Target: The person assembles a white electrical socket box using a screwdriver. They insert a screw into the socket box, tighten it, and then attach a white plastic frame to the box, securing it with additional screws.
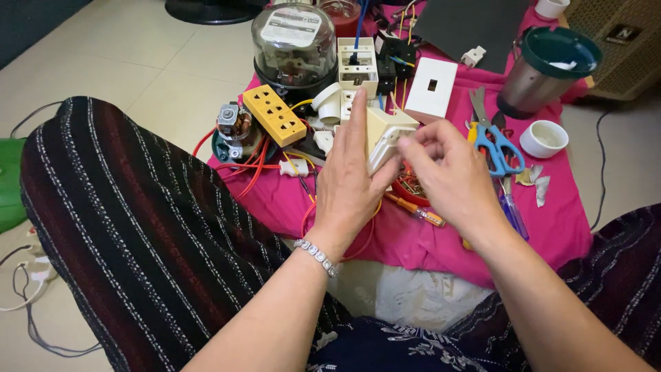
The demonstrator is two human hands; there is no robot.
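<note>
A cream plastic socket block (385,134) sits between two bare hands, held up above a pink cloth (558,220) spread on the floor. The left hand (351,182) presses against the block's left side, palm toward it, fingers straight and pointing up, so the block shows just past its fingertips and thumb. The right hand (447,172) closes on the block's lower right corner, its fingers curled in tight and pinched together at the block's edge; whether they pinch something small there cannot be told. A beaded silver bracelet (317,256) circles the left wrist.

Directly under the block, partly hidden by the hands, lies a small red dish of brass screws (407,187), and just below that a screwdriver with an orange handle (420,211). To the right of the block lie blue-handled scissors (497,146), and beyond them a small white cup (544,138) and a steel tumbler with a dark green rim (544,69). Just above and right of the block is a white wall plate (432,89). To the left of the block lies a yellow multi-socket strip (274,114), with red wires (251,169) looped near it. Above the block stands a glass-domed electric meter (293,47). Far left of the block, a knee in dark striped fabric (131,227) fills the foreground.
</note>
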